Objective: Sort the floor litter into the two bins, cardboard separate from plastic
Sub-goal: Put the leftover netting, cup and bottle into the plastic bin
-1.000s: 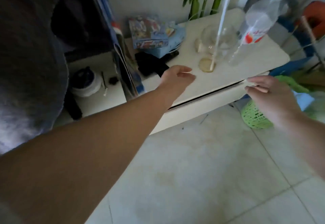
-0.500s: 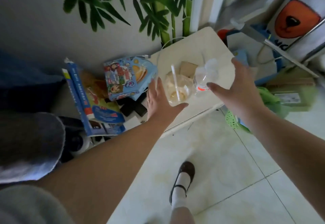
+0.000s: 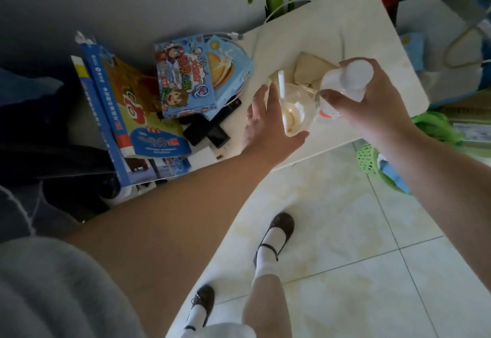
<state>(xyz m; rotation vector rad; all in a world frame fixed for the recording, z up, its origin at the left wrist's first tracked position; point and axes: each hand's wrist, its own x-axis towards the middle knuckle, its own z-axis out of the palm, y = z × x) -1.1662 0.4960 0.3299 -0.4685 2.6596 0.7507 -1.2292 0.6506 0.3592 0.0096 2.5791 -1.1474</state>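
Note:
A clear plastic cup (image 3: 297, 110) with a white straw (image 3: 281, 85) stands on the low white table (image 3: 345, 24). My left hand (image 3: 265, 125) wraps round it, fingers on its left side and thumb below. Right beside it is a clear plastic bottle (image 3: 352, 77) with a white cap and a red label. My right hand (image 3: 377, 106) grips it near the top. A brown piece of cardboard (image 3: 309, 68) lies on the table just behind the cup, partly hidden.
Colourful cardboard boxes (image 3: 191, 80) and a tall blue box (image 3: 119, 114) are piled left of the table against the wall. A green mesh basket (image 3: 372, 159) sits on the floor under the table's right end. My feet (image 3: 276, 234) stand on pale tiles.
The view swung to look down on the table. Both hands reached in: the left closed round the cup, the right closed on the bottle.

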